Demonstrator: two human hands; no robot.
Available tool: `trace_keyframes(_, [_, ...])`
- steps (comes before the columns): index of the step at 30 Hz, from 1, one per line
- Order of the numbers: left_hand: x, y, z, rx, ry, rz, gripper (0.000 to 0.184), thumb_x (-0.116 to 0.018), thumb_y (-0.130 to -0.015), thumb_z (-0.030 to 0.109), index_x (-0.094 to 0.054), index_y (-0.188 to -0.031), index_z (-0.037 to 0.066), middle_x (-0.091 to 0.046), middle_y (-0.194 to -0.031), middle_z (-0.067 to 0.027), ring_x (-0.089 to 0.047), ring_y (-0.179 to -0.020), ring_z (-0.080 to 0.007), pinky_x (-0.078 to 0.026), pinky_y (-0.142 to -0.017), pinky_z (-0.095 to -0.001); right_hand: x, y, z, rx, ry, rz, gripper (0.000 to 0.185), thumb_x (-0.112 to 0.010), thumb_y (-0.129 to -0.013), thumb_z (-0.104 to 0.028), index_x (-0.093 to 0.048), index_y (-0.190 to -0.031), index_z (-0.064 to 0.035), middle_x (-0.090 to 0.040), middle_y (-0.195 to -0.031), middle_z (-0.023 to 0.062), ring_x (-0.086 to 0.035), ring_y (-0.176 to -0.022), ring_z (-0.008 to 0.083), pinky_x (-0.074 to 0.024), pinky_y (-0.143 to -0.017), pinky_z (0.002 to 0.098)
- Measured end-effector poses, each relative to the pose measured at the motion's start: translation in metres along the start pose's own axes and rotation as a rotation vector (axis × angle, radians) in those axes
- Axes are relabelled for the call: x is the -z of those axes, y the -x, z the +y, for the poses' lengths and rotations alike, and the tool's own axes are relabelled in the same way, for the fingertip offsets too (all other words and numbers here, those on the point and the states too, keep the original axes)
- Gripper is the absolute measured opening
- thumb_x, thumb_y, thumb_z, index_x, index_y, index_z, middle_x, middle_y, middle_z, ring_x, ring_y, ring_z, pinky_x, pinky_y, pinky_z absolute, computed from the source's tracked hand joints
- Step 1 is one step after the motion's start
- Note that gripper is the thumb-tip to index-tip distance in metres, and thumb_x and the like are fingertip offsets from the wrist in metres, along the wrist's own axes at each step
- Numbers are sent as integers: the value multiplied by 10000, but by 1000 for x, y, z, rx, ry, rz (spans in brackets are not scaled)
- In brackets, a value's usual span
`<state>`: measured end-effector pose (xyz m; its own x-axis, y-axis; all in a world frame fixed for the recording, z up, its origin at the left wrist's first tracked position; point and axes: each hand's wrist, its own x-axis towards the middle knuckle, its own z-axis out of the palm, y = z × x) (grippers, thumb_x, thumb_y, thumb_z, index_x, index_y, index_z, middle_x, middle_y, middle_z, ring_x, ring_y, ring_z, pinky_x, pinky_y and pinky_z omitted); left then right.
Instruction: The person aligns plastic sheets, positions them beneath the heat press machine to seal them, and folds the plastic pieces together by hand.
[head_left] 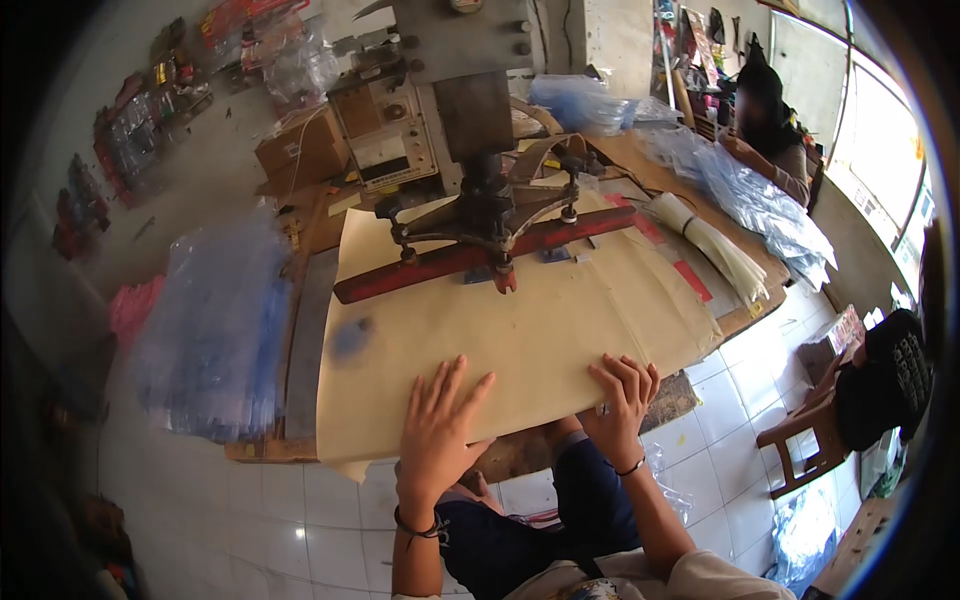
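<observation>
Head view: a broad beige sheet [500, 350] lies at the centre of the frame on a workbench [262, 450]. Its long axis runs across the picture, rising slightly from lower left to upper right; one long edge faces you, and its lower-left corner droops past the bench. Your left hand [432, 428] rests palm down at that near edge, below centre, fingers spread wide and gripping nothing, apparently to keep the sheet flat. Your right hand [618, 405], to the right, has its fingers partly bent over the edge, seemingly to steady that side; whether finger and thumb pinch it, you cannot tell from here.

Over the sheet's far half, a long red bar [430, 272] slants the same way, carried by a dark metal bracket [498, 228], probably so it can bear down evenly. A dark blue patch [352, 338] shows left of centre. Beyond, blue plastic film [210, 330] is piled at left, a tied bundle of pale strips [705, 245] lies at right, and another person [790, 165] sits at upper right.
</observation>
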<state>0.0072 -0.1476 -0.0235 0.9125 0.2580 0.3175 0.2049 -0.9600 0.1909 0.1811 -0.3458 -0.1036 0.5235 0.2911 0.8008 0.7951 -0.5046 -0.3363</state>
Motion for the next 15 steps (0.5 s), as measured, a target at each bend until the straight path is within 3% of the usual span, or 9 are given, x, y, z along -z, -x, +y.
trace_keyframes(12, [0,-2,1,-11,-7,6,933,-895,-710,256,-468,-1540,252,-373,-1622,-123,-384,-1483,-337,-298,-1236,-563,7,0,5,-1,-23,-83,460,-717,-696,-105,-734,-1151,-174,-658,-1309,48,-544,-1285,306,-246,-1212,525])
trace_keyframes(15, [-1,-1,-1,-26,6,3,890,-878,-749,360,-478,-1535,243,-368,-1619,-124,-381,-1480,-350,-300,-1226,-571,15,-5,-1,-22,-47,-129,444,-712,-709,-115,-737,-1148,-170,-660,-1304,52,-544,-1286,313,-258,-1198,528])
